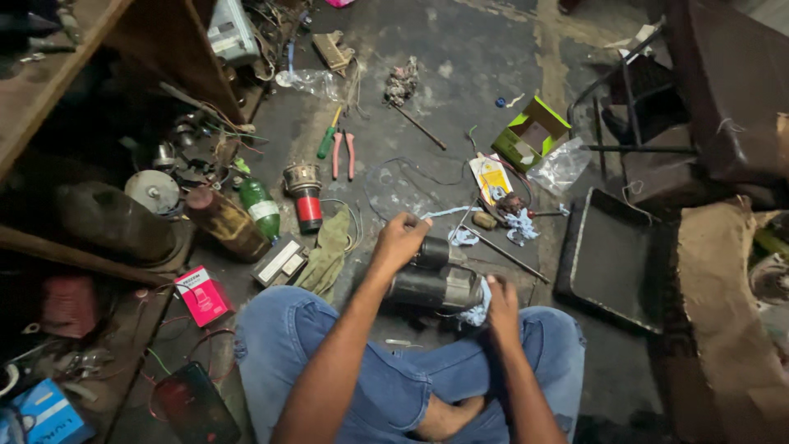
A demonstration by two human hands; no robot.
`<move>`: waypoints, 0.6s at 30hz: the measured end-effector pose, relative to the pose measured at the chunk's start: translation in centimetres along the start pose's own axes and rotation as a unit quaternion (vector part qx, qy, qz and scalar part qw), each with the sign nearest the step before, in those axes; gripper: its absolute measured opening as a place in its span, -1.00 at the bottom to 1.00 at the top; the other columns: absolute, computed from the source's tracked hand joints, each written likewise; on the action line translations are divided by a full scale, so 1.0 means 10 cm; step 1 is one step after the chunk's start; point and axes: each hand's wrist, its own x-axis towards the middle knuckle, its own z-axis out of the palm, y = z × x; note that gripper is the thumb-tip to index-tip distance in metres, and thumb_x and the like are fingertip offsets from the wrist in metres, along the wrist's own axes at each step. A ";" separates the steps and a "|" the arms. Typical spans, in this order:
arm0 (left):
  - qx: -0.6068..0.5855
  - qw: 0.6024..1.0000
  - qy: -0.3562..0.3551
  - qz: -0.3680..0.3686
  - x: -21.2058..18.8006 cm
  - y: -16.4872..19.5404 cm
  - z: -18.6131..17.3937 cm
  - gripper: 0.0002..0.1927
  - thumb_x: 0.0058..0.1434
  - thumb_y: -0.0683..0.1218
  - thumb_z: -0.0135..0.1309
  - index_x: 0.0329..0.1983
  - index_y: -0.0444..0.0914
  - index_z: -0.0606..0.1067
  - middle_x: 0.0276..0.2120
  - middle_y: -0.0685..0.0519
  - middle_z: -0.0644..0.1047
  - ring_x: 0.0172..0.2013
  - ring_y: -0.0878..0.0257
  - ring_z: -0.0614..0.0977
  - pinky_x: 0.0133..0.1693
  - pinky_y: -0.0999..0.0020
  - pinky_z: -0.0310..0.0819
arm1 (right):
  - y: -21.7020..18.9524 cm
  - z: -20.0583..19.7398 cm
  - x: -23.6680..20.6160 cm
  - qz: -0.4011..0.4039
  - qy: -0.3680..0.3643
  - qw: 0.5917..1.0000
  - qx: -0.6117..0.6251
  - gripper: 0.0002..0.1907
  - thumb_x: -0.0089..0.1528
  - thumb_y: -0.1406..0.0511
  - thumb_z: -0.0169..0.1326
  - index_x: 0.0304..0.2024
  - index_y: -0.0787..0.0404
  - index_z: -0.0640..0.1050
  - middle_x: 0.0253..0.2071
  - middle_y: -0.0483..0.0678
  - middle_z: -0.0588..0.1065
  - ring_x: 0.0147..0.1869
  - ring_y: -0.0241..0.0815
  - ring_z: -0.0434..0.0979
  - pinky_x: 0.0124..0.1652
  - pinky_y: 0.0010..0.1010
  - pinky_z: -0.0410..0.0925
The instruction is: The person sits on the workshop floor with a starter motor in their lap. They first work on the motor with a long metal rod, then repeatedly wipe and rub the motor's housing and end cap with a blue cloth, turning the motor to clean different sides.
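Observation:
I sit cross-legged on a workshop floor in blue jeans. A dark cylindrical starter motor point(434, 284) lies on the floor just in front of my knees. My left hand point(400, 240) rests on its smaller upper cylinder, fingers curled over it. Lower right, my right hand point(502, 306) grips the motor's end together with a pale blue rag point(477, 313). A thin metal rod point(509, 256) lies just beyond the motor.
Pink-handled pliers point(343, 154), a green screwdriver point(328, 141), a red-and-silver part point(306, 196), a green bottle point(260, 207), a brown bottle point(226, 222) and a pink box point(202, 295) lie left. A green carton point(532, 131) and black tray point(612, 259) sit right.

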 end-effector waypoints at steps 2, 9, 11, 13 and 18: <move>0.006 1.000 0.010 0.026 0.00 -0.01 0.01 -0.53 0.12 0.19 0.22 -0.24 -0.32 0.58 -0.38 -0.16 0.65 -0.33 0.06 0.71 -0.23 0.19 0.55 | -0.01 -0.05 -0.08 0.020 0.012 1.000 0.005 -0.73 0.35 0.18 0.03 -0.02 0.20 0.54 -0.23 -0.15 0.49 -0.23 -0.33 0.33 -0.23 -0.51 0.24; 0.022 0.999 0.017 0.045 0.02 -0.03 0.01 -0.51 0.12 0.21 0.21 -0.23 -0.32 0.58 -0.36 -0.16 0.64 -0.30 0.04 0.69 -0.20 0.19 0.53 | 0.01 -0.21 -0.20 -0.066 -0.039 0.995 0.063 -0.68 0.23 0.41 0.02 0.04 0.34 0.53 -0.09 -0.10 0.53 -0.05 -0.31 0.47 -0.09 -0.52 0.33; 0.007 0.999 0.015 0.048 0.02 -0.01 -0.01 -0.51 0.14 0.22 0.19 -0.24 -0.33 0.59 -0.37 -0.16 0.64 -0.30 0.06 0.69 -0.19 0.20 0.53 | 0.00 -0.19 -0.20 -0.090 -0.060 0.993 0.053 -0.67 0.23 0.41 0.01 0.05 0.35 0.52 -0.06 -0.12 0.53 -0.01 -0.33 0.47 -0.05 -0.54 0.33; 0.000 1.000 0.009 0.030 -0.01 0.02 -0.03 -0.50 0.15 0.22 0.18 -0.25 -0.34 0.59 -0.38 -0.17 0.64 -0.30 0.07 0.68 -0.20 0.20 0.52 | -0.04 -0.18 -0.21 -0.108 -0.093 0.989 0.031 -0.70 0.29 0.37 -0.01 0.06 0.34 0.51 -0.08 -0.12 0.55 0.01 -0.33 0.50 0.00 -0.56 0.35; -0.003 1.000 0.006 0.009 -0.05 0.08 -0.06 -0.50 0.15 0.23 0.17 -0.23 -0.32 0.59 -0.40 -0.16 0.64 -0.32 0.10 0.67 -0.23 0.20 0.51 | -0.20 -0.13 -0.23 -0.146 -0.089 0.976 -0.135 -0.67 0.42 0.25 -0.08 0.12 0.29 0.53 -0.25 -0.06 0.54 -0.23 -0.29 0.43 -0.22 -0.40 0.34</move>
